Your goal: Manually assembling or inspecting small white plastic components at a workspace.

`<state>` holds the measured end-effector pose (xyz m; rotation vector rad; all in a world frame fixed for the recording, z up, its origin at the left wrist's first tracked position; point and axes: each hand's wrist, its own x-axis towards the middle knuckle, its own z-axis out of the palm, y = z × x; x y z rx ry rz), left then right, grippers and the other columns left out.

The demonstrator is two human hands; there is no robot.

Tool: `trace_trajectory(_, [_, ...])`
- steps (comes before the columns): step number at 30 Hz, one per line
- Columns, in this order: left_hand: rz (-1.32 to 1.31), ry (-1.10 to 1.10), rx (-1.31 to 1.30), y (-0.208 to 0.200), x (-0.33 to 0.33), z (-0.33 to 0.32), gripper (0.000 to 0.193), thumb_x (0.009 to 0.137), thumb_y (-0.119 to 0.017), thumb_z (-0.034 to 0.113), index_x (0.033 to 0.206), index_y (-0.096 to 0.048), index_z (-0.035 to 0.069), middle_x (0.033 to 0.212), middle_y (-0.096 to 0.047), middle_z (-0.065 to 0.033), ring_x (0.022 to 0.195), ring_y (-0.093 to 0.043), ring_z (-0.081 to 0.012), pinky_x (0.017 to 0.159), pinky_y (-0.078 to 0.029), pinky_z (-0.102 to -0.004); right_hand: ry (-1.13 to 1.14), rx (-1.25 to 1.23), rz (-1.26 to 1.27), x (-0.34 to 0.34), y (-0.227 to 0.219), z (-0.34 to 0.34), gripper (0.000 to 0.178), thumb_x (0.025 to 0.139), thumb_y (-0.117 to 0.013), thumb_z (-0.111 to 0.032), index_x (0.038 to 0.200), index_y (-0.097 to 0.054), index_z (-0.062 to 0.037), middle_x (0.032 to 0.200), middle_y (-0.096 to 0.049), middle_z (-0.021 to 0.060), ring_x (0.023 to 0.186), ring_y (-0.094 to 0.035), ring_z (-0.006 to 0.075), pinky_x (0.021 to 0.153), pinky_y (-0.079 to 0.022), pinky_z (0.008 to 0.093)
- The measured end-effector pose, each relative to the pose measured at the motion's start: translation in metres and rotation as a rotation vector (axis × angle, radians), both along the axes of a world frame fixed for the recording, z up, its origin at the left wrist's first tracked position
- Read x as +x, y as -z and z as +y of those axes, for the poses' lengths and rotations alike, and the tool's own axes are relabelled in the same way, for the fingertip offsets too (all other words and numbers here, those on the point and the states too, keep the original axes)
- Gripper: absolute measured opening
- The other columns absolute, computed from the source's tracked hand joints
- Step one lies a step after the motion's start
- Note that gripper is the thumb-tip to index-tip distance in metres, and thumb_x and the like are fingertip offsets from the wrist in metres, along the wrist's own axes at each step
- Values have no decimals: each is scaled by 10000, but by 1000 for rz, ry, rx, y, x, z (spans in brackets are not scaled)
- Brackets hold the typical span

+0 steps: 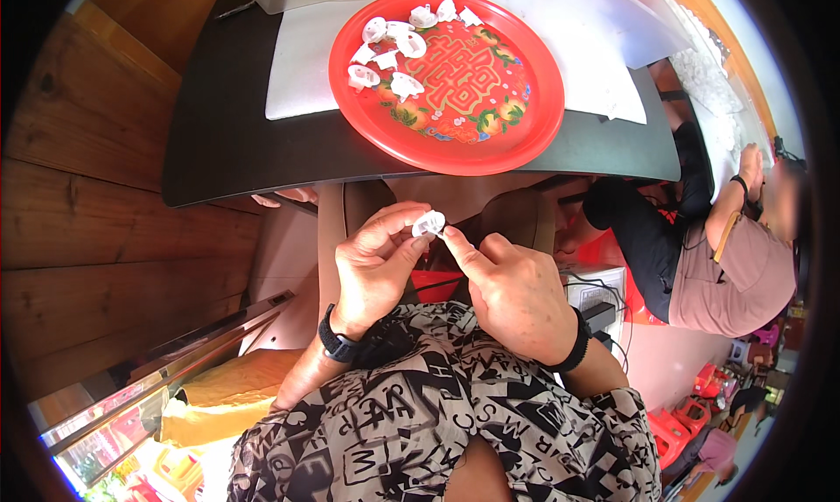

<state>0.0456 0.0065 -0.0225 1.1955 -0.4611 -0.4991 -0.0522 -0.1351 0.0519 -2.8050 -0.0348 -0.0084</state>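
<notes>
Just in front of my body, my left hand pinches a small round white plastic part between thumb and fingers. The part has a hollow, moulded inside. My right hand is closed, with its index finger reaching to the part's right edge. Its thumb is hidden, so I cannot tell whether it grips anything beneath. Beyond my hands a red round tray with a printed pattern rests on the table. Several similar white plastic parts lie along its left and far side.
The black table has a white sheet under the tray. At the right sits a co-worker, one hand raised at another work surface. A white box with black cables stands right of my arm. Wooden panelling is at the left.
</notes>
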Motion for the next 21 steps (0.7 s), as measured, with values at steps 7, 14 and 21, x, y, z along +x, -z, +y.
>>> trace_trajectory(7, [8,-12,71,3,-3,0,255,810,-551,-138,1046,-593,-48,1109,-577,-142,976,-595,-199,815,-529,-299,-86,-127,25,4,-6,-1,563,652,-579,-53,1207,-521,19,725,-503,79,573,-560,207,489,-457,326])
trace_trajectory(14, [-116,-3,238,3,-2,-1,211,813,-558,-121,1013,-596,-66,1070,-600,-130,915,-610,-173,791,-527,-279,-263,-267,118,13,-11,-6,579,661,-554,-94,1204,-485,92,728,-514,93,526,-549,206,469,-453,304])
trace_trajectory(21, [119,21,86,-13,6,2,230,825,-565,-90,1054,-566,-68,1008,-625,-139,856,-619,-157,739,-523,-266,-32,327,-125,12,1,-25,318,769,-603,-92,1072,-562,-4,672,-557,122,552,-584,277,483,-467,351])
